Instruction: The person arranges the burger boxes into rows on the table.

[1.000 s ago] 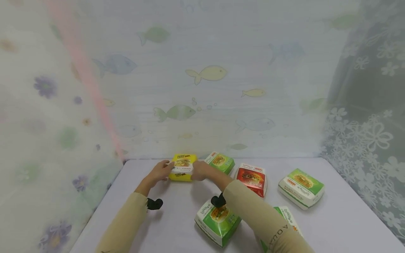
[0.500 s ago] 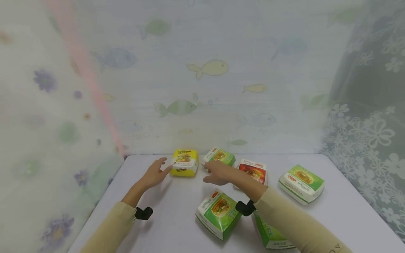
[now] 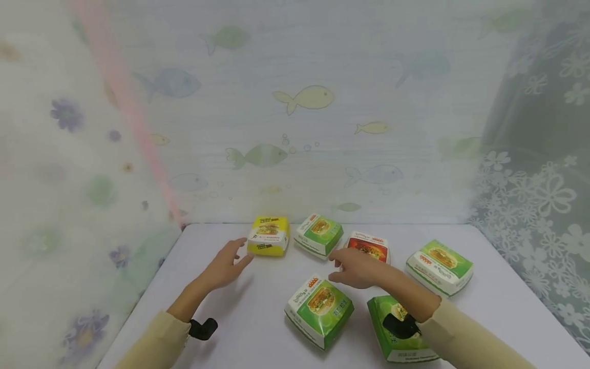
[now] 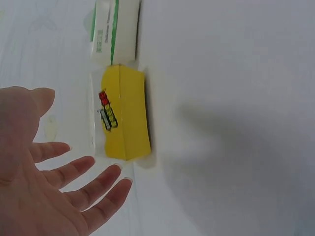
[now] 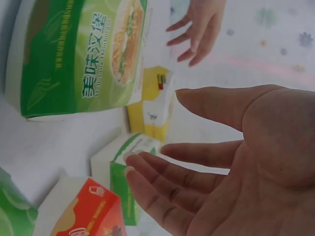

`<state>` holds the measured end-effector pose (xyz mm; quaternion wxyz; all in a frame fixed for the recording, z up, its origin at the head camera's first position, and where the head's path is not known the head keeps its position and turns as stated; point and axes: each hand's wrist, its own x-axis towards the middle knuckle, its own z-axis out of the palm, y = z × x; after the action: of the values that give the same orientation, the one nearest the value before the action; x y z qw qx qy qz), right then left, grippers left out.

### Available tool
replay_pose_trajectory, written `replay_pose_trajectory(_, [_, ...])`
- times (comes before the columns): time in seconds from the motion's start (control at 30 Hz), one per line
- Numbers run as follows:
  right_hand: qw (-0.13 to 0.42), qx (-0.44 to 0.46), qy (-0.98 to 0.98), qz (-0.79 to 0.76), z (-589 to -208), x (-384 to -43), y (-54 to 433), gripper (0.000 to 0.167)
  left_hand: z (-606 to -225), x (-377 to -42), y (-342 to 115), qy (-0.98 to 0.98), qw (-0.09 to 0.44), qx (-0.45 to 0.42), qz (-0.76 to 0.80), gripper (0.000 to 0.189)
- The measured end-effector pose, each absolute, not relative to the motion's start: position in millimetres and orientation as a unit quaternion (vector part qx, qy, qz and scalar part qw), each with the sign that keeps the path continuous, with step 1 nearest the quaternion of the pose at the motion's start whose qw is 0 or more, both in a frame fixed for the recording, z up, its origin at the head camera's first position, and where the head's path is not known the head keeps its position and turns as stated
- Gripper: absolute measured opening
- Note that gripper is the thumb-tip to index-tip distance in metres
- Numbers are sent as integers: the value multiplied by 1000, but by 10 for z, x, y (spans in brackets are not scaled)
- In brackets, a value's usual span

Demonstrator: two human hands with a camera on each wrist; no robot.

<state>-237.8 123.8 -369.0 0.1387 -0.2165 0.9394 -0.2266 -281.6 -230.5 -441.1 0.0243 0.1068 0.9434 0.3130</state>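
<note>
A yellow-and-white burger box (image 3: 268, 236) sits at the back of the table, left of the middle. My left hand (image 3: 226, 264) is just left of it, fingers extended; in the left wrist view its fingertips (image 4: 114, 169) come close to the yellow box, and contact is unclear. To the right, my right hand (image 3: 352, 268) hovers with loosely extended fingers and holds nothing. It partly hides a red-and-white burger box (image 3: 369, 245). Close by are a green-and-white burger box (image 3: 319, 236) behind and another green burger box (image 3: 319, 312) in front.
Under my right wrist lies a green burger box (image 3: 380, 318), partly covered by the sleeve and black wrist camera (image 3: 400, 326). One more green-and-white box (image 3: 440, 267) stands at the right. A fish-patterned curtain (image 3: 304, 154) closes off the back of the white table (image 3: 258, 328).
My right hand has let go of the yellow box and drawn back to the right, past the green box. The left hand has pulled slightly away to the left, its fingers spread.
</note>
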Motion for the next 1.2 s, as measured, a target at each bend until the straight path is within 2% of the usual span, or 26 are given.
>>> replay_pose_trajectory(0.2, [141, -223, 936, -233, -3706, -2271, 1362, 39, -4402, -2704, -2093, 936, 43, 133, 322, 58])
replay_pose_trajectory(0.37, [164, -239, 923, -251, -3739, -2173, 1440, 35, -4379, -2612, -1888, 922, 90, 171, 334, 53])
replay_pose_trajectory(0.67, [205, -245, 913, -255, -3811, -2080, 1494, 49, -4364, -2529, -1641, 883, 187, 269, 337, 56])
replay_pose_trajectory(0.93, [231, -216, 906, -280, -3909, -2072, 1456, 49, -4436, -2526, -1514, 840, 266, 257, 397, 52])
replay_pose_trajectory(1.2, [208, -223, 915, -264, -3977, -2120, 1424, 39, -4453, -2498, -1456, 829, 287, 257, 405, 48])
